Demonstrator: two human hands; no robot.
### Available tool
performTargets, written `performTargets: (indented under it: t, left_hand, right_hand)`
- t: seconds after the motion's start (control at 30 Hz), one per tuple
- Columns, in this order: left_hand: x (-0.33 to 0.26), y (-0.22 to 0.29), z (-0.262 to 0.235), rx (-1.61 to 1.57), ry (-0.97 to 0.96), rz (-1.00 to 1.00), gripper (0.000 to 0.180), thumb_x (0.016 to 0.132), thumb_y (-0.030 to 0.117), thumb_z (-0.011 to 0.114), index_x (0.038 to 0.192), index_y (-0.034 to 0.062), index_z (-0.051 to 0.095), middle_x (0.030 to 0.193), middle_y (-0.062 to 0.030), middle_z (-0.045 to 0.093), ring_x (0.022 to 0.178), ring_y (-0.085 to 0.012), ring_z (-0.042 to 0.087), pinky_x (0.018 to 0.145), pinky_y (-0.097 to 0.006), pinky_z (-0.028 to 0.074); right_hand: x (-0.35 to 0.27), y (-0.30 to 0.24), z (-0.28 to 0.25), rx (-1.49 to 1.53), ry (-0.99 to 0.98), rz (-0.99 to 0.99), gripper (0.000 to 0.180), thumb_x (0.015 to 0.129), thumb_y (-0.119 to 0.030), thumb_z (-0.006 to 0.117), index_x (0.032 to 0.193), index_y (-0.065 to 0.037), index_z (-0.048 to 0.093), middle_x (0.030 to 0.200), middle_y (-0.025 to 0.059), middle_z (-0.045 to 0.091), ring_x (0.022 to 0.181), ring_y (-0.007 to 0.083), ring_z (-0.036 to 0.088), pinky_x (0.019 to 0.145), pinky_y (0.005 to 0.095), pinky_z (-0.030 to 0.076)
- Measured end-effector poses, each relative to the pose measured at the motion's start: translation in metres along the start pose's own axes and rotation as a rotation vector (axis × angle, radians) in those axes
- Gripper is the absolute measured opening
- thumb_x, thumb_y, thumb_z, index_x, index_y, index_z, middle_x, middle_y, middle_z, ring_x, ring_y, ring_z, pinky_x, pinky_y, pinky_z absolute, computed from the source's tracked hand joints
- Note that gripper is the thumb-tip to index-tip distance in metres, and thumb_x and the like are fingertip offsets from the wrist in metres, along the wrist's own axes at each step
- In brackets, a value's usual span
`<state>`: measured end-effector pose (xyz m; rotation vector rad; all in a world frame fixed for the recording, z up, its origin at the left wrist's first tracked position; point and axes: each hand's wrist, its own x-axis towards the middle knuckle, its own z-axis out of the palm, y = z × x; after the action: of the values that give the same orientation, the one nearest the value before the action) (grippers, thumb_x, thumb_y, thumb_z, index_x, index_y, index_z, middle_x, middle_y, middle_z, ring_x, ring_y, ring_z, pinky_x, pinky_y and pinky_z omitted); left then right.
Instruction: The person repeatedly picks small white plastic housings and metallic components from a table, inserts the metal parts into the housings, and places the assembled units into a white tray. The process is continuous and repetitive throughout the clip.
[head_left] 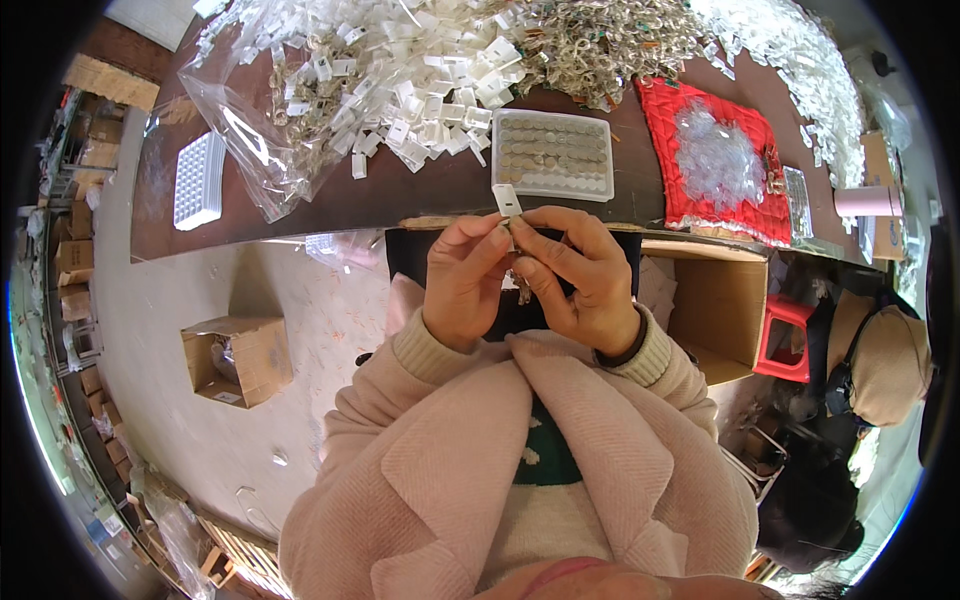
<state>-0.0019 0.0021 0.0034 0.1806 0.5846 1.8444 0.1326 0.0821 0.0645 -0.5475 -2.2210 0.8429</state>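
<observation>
Dark brown worktable [400, 195] spanned the upper frame, heaped with white plastic tags [420, 70]. Clear tray of round metal pieces [553, 153] sat upper centre; red mat [665, 150] to its right; white grid tray [197, 180] at left. Left hand [462, 285] and right hand [580, 280], at centre, were touching, fingers pinched together on one small white tag [508, 200]. Cardboard box [238, 358] stood on floor, lower left.

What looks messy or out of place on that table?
The white tags lie in a loose heap spilling across the table's far side, some over a crumpled clear bag. Only the tray of round pieces looks orderly. Both hands' fingers pinch one tag.
</observation>
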Motion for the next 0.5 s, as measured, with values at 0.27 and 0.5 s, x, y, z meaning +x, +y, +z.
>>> performTargets:
  t: [0.27,0.5]
  left_hand:
    - [-0.008,-0.002,0.012,-0.083,-0.204,-0.222,0.015,0.095,0.011,0.064,0.108,0.0037,0.065,0.098,-0.0153,0.071,0.068,-0.0166,0.062,0.068,-0.037,0.053]
    - [-0.017,-0.002,0.025,-0.037,-0.093,-0.205,0.015,0.097,0.015,0.063,0.109,0.0066,0.064,0.093,-0.0057,0.069,0.075,-0.0121,0.060,0.073,-0.032,0.050]
  right_hand:
    - [0.002,0.015,-0.008,1.022,-0.006,0.758,0.021,0.094,-0.011,0.068,0.108,0.004,0.066,0.089,0.0050,0.071,0.076,0.0068,0.064,0.066,0.0207,0.050]
    - [-0.009,0.010,-0.005,0.394,0.213,-0.068,0.023,0.079,0.007,0.073,0.101,0.001,0.071,0.102,0.0134,0.071,0.091,0.0224,0.070,0.078,0.0292,0.055]
